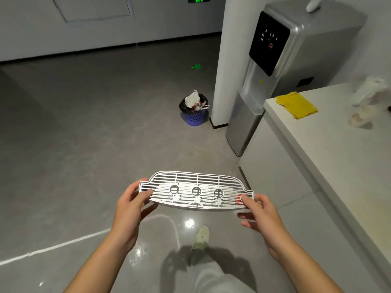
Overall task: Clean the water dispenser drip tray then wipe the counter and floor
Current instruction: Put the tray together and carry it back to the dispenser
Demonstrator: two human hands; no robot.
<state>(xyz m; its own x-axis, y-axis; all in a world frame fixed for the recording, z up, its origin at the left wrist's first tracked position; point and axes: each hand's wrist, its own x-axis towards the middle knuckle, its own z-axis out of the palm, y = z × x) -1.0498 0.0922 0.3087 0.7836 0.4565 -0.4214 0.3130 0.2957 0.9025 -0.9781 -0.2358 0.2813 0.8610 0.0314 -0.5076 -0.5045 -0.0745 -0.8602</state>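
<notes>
A slotted metal drip tray grate (196, 190) is held out over the grey floor (84, 134), roughly level, well apart from the silver water dispenser (264, 81) that stands upright at the upper right. The left hand (129, 205) is closed on the grate's left end, thumb on top and fingers beneath; the right hand (261, 210) is closed on the right end in the same way, with the lower fingers spread loosely below. The grate shows three round cup marks in a row and pale blotches that may be dried scale, though this cannot be told for certain. A white counter (317, 144) runs along the right, and a crumpled yellow cloth (296, 104) lies near its far corner, just beside the dispenser. A blue waste basket (194, 117), lined in black and filled with rubbish, stands on the floor beside a white pillar. The step in hand is judged to be carrying the grate off for cleaning. It would best be kept flat so that any clinging water is not shed onto the floor, and gripped by the end tabs so that the slots are left free for rinsing or wiping.
</notes>
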